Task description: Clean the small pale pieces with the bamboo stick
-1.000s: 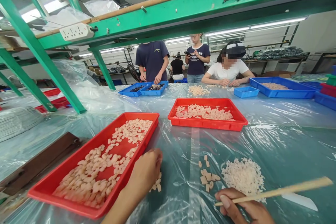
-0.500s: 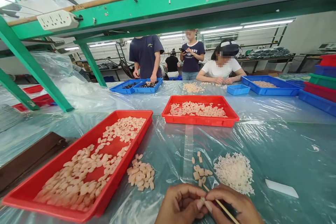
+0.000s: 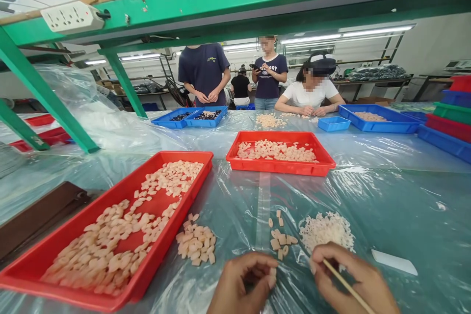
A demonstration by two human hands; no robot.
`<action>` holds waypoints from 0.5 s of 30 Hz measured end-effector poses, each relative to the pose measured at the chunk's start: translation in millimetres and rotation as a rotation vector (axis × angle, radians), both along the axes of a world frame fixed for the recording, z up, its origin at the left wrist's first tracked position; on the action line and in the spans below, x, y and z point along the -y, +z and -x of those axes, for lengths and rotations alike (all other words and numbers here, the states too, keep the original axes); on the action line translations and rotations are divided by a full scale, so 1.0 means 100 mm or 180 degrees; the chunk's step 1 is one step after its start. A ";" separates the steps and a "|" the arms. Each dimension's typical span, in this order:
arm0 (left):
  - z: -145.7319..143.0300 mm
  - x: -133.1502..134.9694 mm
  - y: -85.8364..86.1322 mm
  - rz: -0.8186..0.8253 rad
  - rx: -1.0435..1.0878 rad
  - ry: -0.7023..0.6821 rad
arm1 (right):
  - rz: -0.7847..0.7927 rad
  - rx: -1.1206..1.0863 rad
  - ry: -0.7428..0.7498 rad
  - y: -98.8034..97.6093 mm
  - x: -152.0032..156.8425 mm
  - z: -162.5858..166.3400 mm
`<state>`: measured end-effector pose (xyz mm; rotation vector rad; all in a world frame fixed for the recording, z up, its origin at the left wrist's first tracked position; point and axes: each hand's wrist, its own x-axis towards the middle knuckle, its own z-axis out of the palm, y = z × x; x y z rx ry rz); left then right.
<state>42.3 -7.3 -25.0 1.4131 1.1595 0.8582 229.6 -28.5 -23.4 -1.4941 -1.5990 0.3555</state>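
My left hand (image 3: 245,282) is closed in a pinch at the lower middle, with a small pale piece (image 3: 272,277) at its fingertips, partly hidden. My right hand (image 3: 349,277) grips a thin wooden stick (image 3: 344,279) that slants down to the lower right. Its fingertips are at the near edge of a heap of small white bits (image 3: 327,230). Between and beyond the hands lie several loose beige pieces (image 3: 281,240), some oval and some squarish. To the left of my left hand sits a small pile of beige pieces (image 3: 196,243).
A long red tray (image 3: 187,216) of beige pieces stands at the left, and another red tray (image 3: 281,166) lies farther back. A white strip (image 3: 394,262) rests at the right. Across the table are blue trays (image 3: 386,125) and several people. A green shelf frame (image 3: 221,5) crosses overhead.
My hands have moved apart, the right one going right with the stick toward the white heap, the left slightly left. The standing co-worker's hand has lifted from the blue tray.
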 end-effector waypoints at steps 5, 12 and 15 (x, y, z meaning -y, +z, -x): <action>-0.03 0.02 -0.02 -0.0562 -0.1124 -0.0943 | 0.0111 0.0523 -0.0272 0.04 -0.08 -0.30; 0.00 0.04 -0.16 -0.1140 -0.1347 -0.1033 | 0.0387 -0.0080 0.0421 0.00 0.00 -0.22; 0.04 0.05 -0.09 -0.1017 -0.1333 -0.1039 | 0.0549 -0.0259 0.0865 0.00 0.07 -0.04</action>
